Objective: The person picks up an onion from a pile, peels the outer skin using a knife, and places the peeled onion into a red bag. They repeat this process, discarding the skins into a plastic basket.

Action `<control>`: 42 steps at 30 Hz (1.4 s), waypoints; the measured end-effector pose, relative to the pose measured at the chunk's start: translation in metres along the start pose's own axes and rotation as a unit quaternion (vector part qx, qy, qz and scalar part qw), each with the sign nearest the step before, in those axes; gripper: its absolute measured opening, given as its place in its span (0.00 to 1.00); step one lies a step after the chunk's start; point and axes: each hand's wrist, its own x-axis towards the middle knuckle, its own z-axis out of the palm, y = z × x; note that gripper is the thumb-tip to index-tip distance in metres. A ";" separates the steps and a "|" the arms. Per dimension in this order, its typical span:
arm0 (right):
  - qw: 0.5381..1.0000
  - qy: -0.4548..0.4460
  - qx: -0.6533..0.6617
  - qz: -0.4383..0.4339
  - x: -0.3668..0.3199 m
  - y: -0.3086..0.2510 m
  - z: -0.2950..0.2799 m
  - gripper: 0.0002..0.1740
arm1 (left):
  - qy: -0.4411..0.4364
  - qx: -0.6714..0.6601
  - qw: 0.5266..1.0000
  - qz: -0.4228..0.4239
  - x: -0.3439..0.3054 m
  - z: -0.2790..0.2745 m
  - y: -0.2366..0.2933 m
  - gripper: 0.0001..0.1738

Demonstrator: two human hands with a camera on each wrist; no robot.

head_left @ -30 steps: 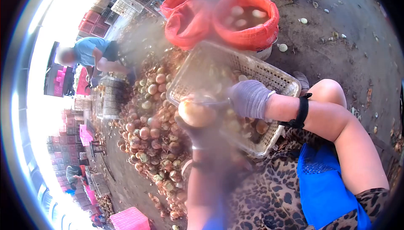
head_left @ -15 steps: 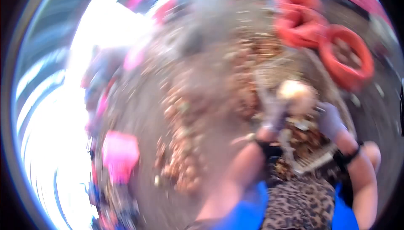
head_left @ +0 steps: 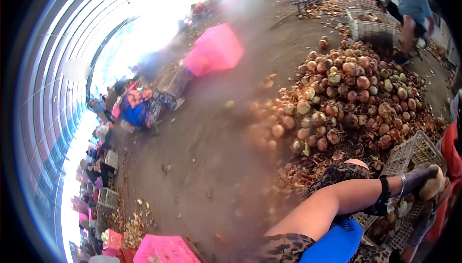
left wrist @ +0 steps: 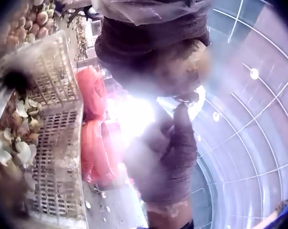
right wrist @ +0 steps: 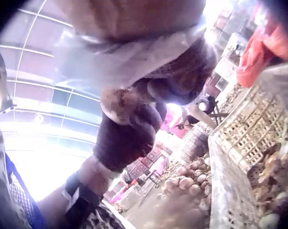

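At the right edge of the head view my left hand, in a dark glove, grips an onion. The left wrist view shows the same onion under the gloved fingers. My right hand is close below it, partly cut off by the dark image border. In the right wrist view the right fingers curl right beside the onion. A small metallic edge, like a knife blade, shows at the right thumb; the rest is hidden. Both hands are over a plastic crate with onion peelings.
A large onion heap lies ahead beyond my knees. Red sacks stand beyond the crate. A person in a blue shirt is near another crate. Pink crates and a seated person are farther left.
The head view has swung left, so the hands and crate now lie at the lower right edge. The onion stays in the left hand, and the blade seen against it earlier is mostly hidden.
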 end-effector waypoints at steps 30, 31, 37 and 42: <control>0.996 -0.032 -0.068 0.057 -0.014 -0.118 0.038 0.17 | -0.143 0.104 0.984 -0.025 -0.008 -0.033 -0.026 0.24; 0.994 -0.026 -0.080 0.070 -0.023 -0.133 0.047 0.17 | -0.146 0.107 0.983 -0.026 -0.018 -0.027 -0.023 0.23; 0.991 -0.023 -0.018 0.131 -0.029 -0.172 0.063 0.17 | -0.173 -0.033 0.980 -0.098 0.001 -0.024 0.000 0.36; 0.984 -0.006 0.067 0.167 -0.036 -0.167 0.058 0.18 | -0.071 0.129 0.989 0.009 0.020 -0.020 -0.029 0.51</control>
